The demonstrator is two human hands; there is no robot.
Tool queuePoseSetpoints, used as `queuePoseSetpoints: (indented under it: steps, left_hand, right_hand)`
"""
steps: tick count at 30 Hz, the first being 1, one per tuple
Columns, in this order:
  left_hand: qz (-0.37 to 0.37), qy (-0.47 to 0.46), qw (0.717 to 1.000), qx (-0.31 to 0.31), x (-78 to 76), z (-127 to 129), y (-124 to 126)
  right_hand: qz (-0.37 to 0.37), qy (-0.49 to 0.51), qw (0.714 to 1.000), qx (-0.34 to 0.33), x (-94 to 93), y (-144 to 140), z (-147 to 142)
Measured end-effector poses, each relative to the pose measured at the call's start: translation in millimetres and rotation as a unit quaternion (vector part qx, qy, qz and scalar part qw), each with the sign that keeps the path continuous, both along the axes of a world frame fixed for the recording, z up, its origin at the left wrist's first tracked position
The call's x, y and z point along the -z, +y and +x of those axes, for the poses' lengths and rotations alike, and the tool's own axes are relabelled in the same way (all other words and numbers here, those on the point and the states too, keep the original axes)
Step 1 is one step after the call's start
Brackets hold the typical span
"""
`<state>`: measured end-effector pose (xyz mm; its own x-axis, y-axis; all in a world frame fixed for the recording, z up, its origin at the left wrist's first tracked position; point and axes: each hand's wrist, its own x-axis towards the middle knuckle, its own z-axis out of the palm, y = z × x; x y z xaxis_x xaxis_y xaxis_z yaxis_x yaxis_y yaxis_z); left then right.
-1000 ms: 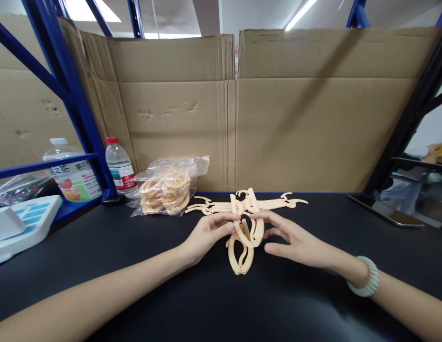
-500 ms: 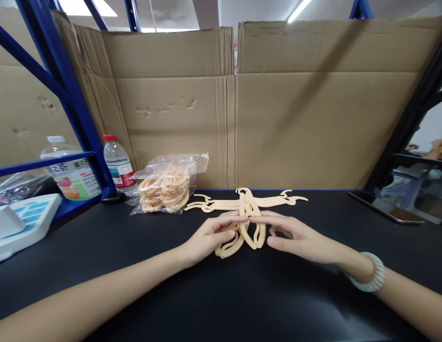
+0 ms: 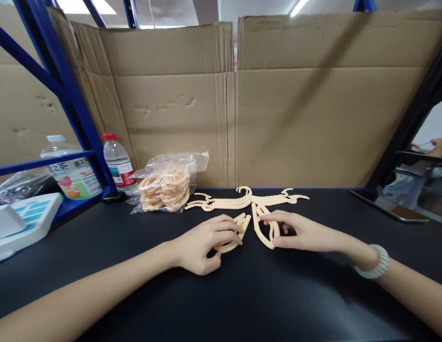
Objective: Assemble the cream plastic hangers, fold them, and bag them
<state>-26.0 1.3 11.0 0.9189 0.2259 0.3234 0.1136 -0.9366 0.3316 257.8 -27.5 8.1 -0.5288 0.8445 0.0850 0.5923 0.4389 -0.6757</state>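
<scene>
Flanking hanger pieces (image 3: 263, 227): bagged hangers (image 3: 167, 184), bottle (image 3: 116, 162), tablet (image 3: 390, 205).

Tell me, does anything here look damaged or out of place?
Only the cardboard wall behind the black table looks worn: dents and creases mark its left panel. The beige pieces under the left hand and right hand show no damage.

1. Left hanger piece (image 3: 235, 233): a pale beige, flat, looped plastic part. It lies flat on the black table (image 3: 221, 294), its near end under the fingers of the left hand (image 3: 202, 242), and angles away toward the unfolded hanger.
2. Right hanger piece (image 3: 265, 227): same colour and form. It lies flat just right of the left piece, splayed outward, gripped by the right hand (image 3: 299, 232).
3. Unfolded hanger (image 3: 245, 199): spread wide and flat, just beyond both pieces.
</scene>
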Motion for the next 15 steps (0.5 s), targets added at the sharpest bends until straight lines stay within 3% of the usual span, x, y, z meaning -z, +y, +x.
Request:
queuePoseSetpoints:
  steps: [5,15]
  left_hand:
    - [0.012,0.013,1.000,-0.012,1.0,-0.3,-1.0]
    - [-0.012,-0.032,0.999,-0.023,8.9,2.6,-2.8]
  right_hand:
    - [0.077,-0.081,0.993,-0.031,1.9,-4.6,1.3]
    - [0.113,-0.121,0.983,-0.081,2.2,-9.8,-2.1]
